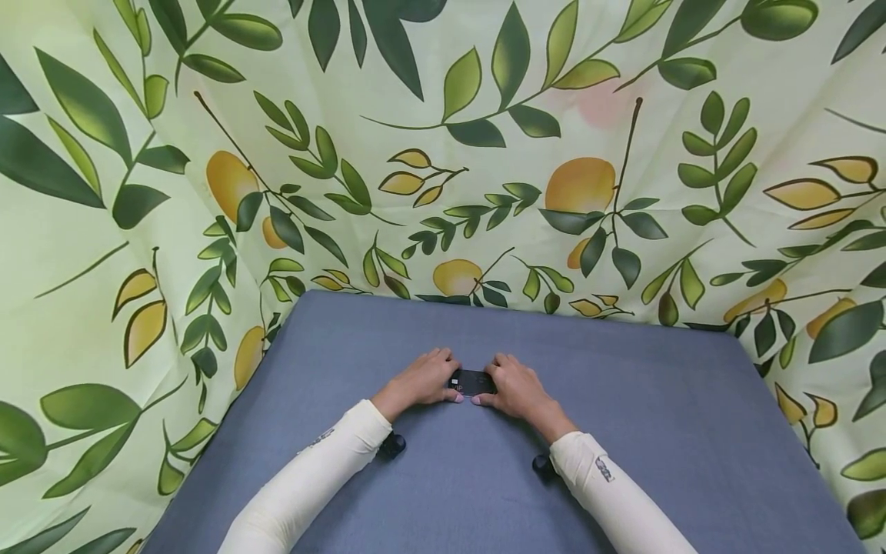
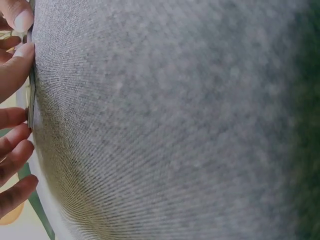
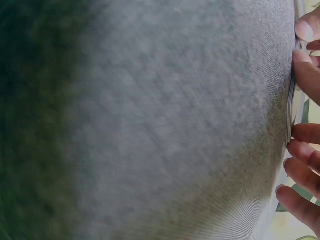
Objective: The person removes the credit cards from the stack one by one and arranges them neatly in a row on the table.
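Note:
A small, flat black card stack (image 1: 474, 382) with a pale square mark at its left end lies at the middle of the table. Seen edge-on in the left wrist view, the card stack (image 2: 32, 95) is thin, with light lines along its layered side. My left hand (image 1: 425, 378) pinches its left end between thumb and fingers. At the opposite end, my right hand (image 1: 515, 385) grips it the same way. Both thumbs lie along the near edge, their tips close together. In the right wrist view, the outer fingers (image 3: 302, 175) spread past the stack's end, near the cloth.
A grey-blue cloth covers the table (image 1: 471, 477). Behind it and at both sides hangs a pale curtain (image 1: 415, 100) printed with leaves and yellow fruit. Dark wrist cameras (image 1: 393, 445) sit under the cream sleeves (image 1: 318, 477).

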